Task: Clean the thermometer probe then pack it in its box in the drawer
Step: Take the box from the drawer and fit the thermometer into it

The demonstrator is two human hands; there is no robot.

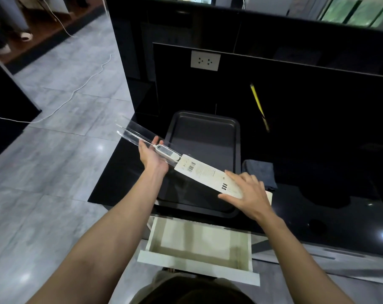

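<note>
A long clear plastic box (135,132) with a white printed card insert (204,173) is held tilted above the black counter. The white thermometer (167,152) lies partly inside it, its head showing between the clear sleeve and the card. My left hand (150,155) holds the thermometer head and the clear sleeve from below. My right hand (245,193) grips the lower card end of the box. A white drawer (199,246) stands pulled out below, with nothing in it.
A dark baking tray (204,137) lies on the counter under the box. A folded grey cloth (260,172) sits to its right. A yellow pencil-like stick (257,102) lies farther back. A white socket (205,60) is on the back panel. A white cable (81,86) runs over the floor at left.
</note>
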